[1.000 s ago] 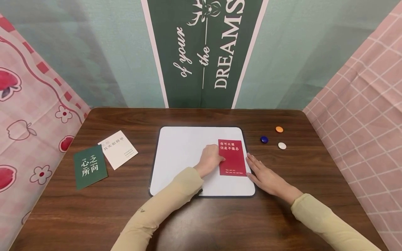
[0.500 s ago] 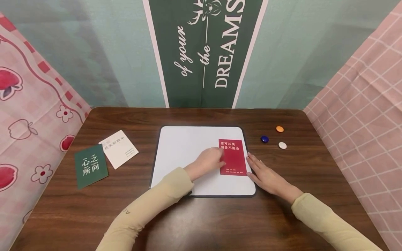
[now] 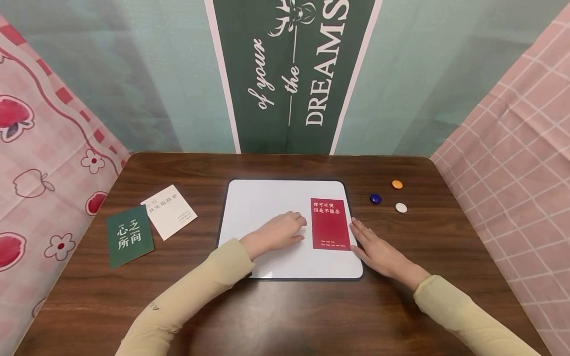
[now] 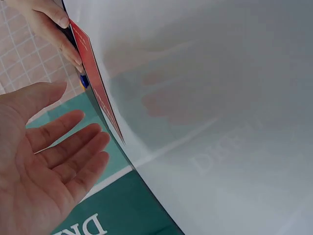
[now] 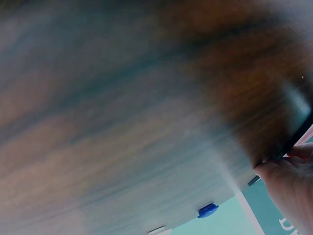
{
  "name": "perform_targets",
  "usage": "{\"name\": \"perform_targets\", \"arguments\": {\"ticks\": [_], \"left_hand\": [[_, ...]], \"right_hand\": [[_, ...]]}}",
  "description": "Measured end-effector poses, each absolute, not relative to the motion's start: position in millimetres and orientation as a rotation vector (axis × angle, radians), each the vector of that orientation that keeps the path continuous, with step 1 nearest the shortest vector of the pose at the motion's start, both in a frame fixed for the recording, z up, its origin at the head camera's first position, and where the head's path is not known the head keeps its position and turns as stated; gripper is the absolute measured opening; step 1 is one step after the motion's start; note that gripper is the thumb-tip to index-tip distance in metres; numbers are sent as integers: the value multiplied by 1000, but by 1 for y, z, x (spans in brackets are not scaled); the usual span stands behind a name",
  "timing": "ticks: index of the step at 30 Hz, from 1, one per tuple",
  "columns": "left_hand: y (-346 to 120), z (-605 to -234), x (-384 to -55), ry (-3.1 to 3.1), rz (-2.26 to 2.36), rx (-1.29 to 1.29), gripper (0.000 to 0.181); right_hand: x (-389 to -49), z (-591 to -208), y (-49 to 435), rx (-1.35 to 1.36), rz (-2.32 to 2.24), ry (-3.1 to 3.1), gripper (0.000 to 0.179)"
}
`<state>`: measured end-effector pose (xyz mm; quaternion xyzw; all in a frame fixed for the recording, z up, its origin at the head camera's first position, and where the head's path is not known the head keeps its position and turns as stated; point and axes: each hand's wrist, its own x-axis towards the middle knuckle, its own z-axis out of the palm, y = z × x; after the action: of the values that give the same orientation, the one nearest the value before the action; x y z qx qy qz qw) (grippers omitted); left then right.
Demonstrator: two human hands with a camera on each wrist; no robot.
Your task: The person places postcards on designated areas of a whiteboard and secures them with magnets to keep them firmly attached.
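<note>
A red card (image 3: 330, 230) with white Chinese characters lies flat on the right part of a white board (image 3: 262, 198) with a dark rim. Just left of the card my left hand (image 3: 278, 232) hovers over the board. Its fingers are loosely bent and hold nothing, as the left wrist view confirms, where the palm (image 4: 29, 181) faces the camera. With fingers extended, my right hand (image 3: 378, 253) rests at the board's right rim, fingertips beside the card's right edge. The right wrist view catches only part of this hand (image 5: 291, 181).
Left of the board lie a green card (image 3: 130, 237) and a cream card (image 3: 171, 212), their corners overlapping. To the right sit an orange disc (image 3: 397, 184), a dark blue disc (image 3: 375, 199) and a white disc (image 3: 401, 207) on the brown wooden table (image 3: 285, 321). Cloth hangs around it.
My left hand has come off the red card and moved left, its fingers loosening. My right hand stays at the board's right rim. The card keeps its place.
</note>
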<state>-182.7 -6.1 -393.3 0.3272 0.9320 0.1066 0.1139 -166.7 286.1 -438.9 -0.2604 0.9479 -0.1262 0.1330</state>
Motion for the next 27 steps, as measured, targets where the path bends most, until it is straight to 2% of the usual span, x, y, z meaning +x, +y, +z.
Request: {"name": "perform_targets", "arguments": {"ticks": [27], "left_hand": [[-68,-389,-177,2827,441,902,35]], "right_hand": [[-175,-432,288,-801,-386,2740,68]]}}
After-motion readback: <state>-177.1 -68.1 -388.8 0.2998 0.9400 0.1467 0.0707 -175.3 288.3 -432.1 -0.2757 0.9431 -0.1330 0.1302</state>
